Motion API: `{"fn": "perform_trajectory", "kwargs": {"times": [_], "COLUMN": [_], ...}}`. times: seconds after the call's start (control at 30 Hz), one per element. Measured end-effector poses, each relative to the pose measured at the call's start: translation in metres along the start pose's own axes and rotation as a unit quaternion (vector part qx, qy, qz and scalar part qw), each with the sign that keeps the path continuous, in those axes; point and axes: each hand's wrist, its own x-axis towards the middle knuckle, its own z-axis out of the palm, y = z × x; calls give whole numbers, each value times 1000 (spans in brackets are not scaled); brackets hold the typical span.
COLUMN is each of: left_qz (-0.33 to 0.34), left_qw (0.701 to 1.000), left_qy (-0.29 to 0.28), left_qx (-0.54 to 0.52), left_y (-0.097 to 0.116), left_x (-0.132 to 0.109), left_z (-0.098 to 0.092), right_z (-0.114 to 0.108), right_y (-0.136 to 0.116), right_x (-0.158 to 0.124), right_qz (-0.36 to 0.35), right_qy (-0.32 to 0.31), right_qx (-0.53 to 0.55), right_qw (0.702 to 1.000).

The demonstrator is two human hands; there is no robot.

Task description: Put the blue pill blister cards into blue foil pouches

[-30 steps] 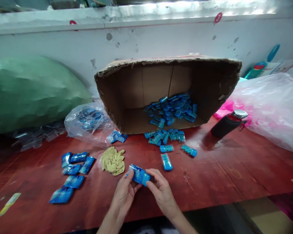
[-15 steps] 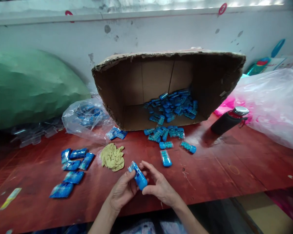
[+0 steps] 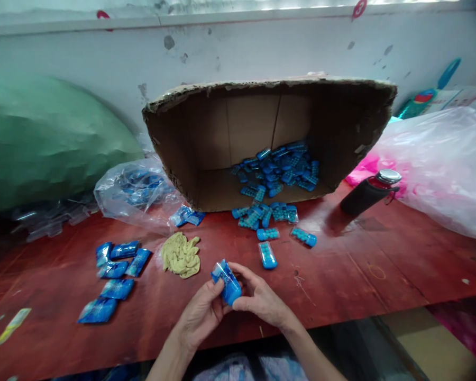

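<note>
Between my two hands, above the front of the red table, is a small blue packet (image 3: 229, 286) with a shiny clear wrapper and a rounded lower end. My left hand (image 3: 204, 309) grips it from the left, thumb across its face. My right hand (image 3: 262, 299) pinches its right side with thumb and fingertips. To the left lie several blue wrapped packets (image 3: 117, 289) in a loose group. Ahead and to the right, a clear-and-blue container (image 3: 267, 255) filled with small turquoise balls rests on the table, with several more like it behind.
A cardboard box (image 3: 212, 191) lies on its side, its opening toward me, with many such containers inside. A crumpled yellowish cloth (image 3: 180, 254) is left of centre. A clear bag (image 3: 135, 196) of blue wrappers, a dark bottle (image 3: 368, 193) and a green sack (image 3: 55, 143) stand around.
The packet has turned so its broad face shows more. My right hand's fingers have closed in on it. The whole view has shifted slightly.
</note>
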Motion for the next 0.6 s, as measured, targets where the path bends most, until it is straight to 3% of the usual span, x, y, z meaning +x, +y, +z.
{"fn": "perform_trajectory", "kwargs": {"times": [0.3,0.6], "left_qz": [-34,-7], "left_qw": [998,999], "left_qy": [-49,-32], "left_qx": [-14,-40], "left_y": [-2,-12], "left_x": [3,3], "left_z": [-1,2], "right_z": [-2,-7], "right_y": [-3,-3], "right_x": [1,2], "right_qz": [42,51], "right_qy": [-39,-60], "right_qx": [42,79], "right_qw": [997,994]}}
